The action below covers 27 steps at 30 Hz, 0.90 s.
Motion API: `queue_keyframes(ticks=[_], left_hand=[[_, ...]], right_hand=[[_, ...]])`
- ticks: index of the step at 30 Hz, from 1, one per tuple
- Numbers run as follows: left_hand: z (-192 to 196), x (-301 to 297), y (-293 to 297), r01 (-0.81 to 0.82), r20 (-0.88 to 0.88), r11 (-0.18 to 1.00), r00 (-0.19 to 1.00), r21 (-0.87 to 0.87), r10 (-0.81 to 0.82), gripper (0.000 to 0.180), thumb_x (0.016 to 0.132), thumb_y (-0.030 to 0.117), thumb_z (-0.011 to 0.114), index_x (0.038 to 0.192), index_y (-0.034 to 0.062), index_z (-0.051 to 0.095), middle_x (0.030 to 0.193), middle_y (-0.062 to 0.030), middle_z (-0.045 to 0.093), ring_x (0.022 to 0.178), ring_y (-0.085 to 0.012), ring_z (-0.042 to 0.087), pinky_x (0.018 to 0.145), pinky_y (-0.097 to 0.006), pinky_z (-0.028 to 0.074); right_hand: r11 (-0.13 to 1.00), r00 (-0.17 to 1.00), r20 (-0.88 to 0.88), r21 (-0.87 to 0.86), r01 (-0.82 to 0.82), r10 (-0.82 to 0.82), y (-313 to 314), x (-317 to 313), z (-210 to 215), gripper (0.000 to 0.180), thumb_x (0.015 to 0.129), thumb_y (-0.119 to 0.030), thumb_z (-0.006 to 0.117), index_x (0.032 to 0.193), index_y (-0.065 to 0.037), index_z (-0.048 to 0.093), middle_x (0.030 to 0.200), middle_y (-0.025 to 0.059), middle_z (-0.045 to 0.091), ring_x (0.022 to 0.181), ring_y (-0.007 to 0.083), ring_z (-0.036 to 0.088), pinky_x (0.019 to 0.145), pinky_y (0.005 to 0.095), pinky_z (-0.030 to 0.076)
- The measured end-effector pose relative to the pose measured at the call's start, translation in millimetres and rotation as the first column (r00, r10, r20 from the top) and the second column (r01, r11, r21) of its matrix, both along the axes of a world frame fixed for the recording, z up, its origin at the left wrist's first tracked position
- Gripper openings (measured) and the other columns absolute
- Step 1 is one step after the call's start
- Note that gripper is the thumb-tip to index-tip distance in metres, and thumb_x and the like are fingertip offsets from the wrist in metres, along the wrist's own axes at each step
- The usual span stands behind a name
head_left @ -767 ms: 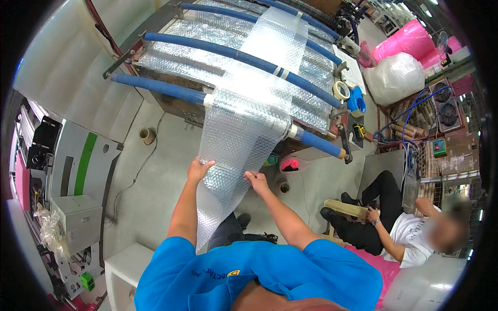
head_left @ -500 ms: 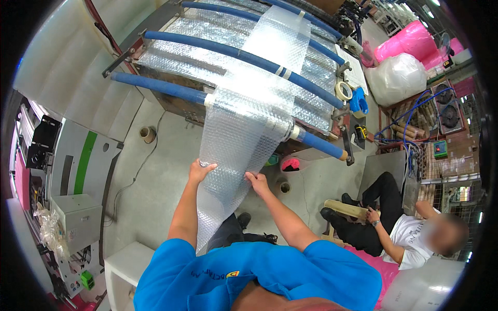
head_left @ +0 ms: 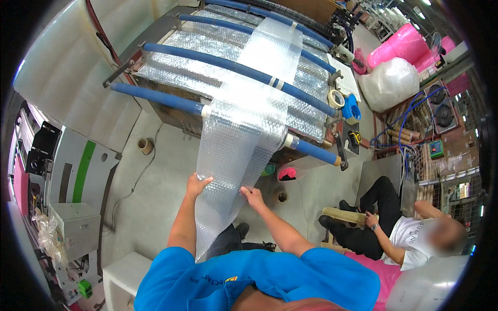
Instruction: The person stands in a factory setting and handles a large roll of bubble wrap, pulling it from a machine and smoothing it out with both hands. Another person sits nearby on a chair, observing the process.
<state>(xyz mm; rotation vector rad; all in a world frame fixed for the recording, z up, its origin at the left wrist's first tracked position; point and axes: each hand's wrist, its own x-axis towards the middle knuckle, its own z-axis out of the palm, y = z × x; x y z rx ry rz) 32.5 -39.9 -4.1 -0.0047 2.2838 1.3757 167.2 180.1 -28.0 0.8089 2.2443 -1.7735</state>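
Note:
A long strip of clear bubble wrap [head_left: 228, 155] runs over the blue rollers of a machine and hangs down toward me. My left hand [head_left: 198, 185] is closed on its left edge, with the thumb lying on top. On the opposite edge, my right hand [head_left: 252, 197] pinches the film between thumb and fingers. Below both hands the loose end trails down beside my legs. The nearest blue roller [head_left: 158, 97] carries the strip between two pale collars. Behind it, a second blue roller [head_left: 207, 59] crosses over the film.
Tape rolls [head_left: 336, 98] and a blue dispenser [head_left: 351, 109] sit at the machine's right side. Cardboard cores [head_left: 145, 146] stand on the floor. A seated person [head_left: 399, 228] is at the right. A grey-white machine [head_left: 78, 176] and a white stool [head_left: 127, 274] are at left.
The view has shifted slightly, so the machine sits a little lower in the picture. Both hands keep their grip on the bubble wrap and appear slightly farther below the near roller.

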Motion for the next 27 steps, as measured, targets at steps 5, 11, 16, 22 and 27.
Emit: queue_keyframes(ticks=[5,11,16,22,27], left_hand=[[12,-11,10,-0.046,-0.094,0.999,0.995,-0.01,0.045,0.065,0.056,0.039,0.072,0.1,-0.0019,0.048,0.095,-0.0161,0.056,0.09,-0.0264,0.054,0.077,-0.033,0.041],[56,-58,46,-0.068,-0.175,0.996,0.982,0.054,0.076,0.065,0.056,0.04,0.071,0.1,-0.0001,0.047,0.095,-0.0165,0.056,0.09,-0.027,0.053,0.076,-0.033,0.041],[121,-73,61,-0.122,-0.234,0.992,0.964,0.023,0.124,0.069,0.052,0.044,0.072,0.1,0.0008,0.046,0.095,-0.0169,0.055,0.089,-0.028,0.053,0.076,-0.034,0.041],[122,-51,40,-0.131,-0.242,0.99,0.96,0.061,0.142,0.076,0.048,0.047,0.072,0.102,-0.0001,0.044,0.097,-0.0173,0.054,0.089,-0.0266,0.053,0.077,-0.033,0.041],[63,12,2,-0.085,-0.149,0.996,0.985,0.04,0.09,0.07,0.053,0.045,0.071,0.101,0.0013,0.045,0.096,-0.0163,0.055,0.089,-0.0265,0.054,0.075,-0.034,0.042]], right_hand=[[0.972,0.979,-0.052,-0.136,0.19,-0.199,-5,-15,34,0.027,0.079,-0.028,0.053,0.079,-0.002,0.06,0.072,0.0015,0.058,0.066,0.0094,0.051,0.062,0.0228,0.04],[0.97,0.945,-0.217,-0.074,0.232,-0.243,28,-63,63,0.028,0.079,-0.028,0.054,0.078,-0.001,0.06,0.072,0.002,0.057,0.066,0.0101,0.05,0.064,0.0229,0.039],[0.939,0.893,-0.294,-0.161,0.304,-0.34,40,-86,109,0.027,0.078,-0.029,0.055,0.077,-0.002,0.059,0.071,0.0014,0.056,0.065,0.0099,0.05,0.061,0.0227,0.039],[0.845,0.821,-0.326,-0.436,0.31,-0.469,21,-79,136,0.023,0.078,-0.028,0.056,0.08,-0.005,0.056,0.07,0.0001,0.055,0.062,0.0098,0.051,0.055,0.0235,0.042],[0.858,0.931,-0.066,-0.416,0.301,-0.359,-39,-11,108,0.022,0.078,-0.024,0.055,0.088,-0.005,0.055,0.078,0.0029,0.055,0.066,0.0122,0.052,0.057,0.0279,0.046]])
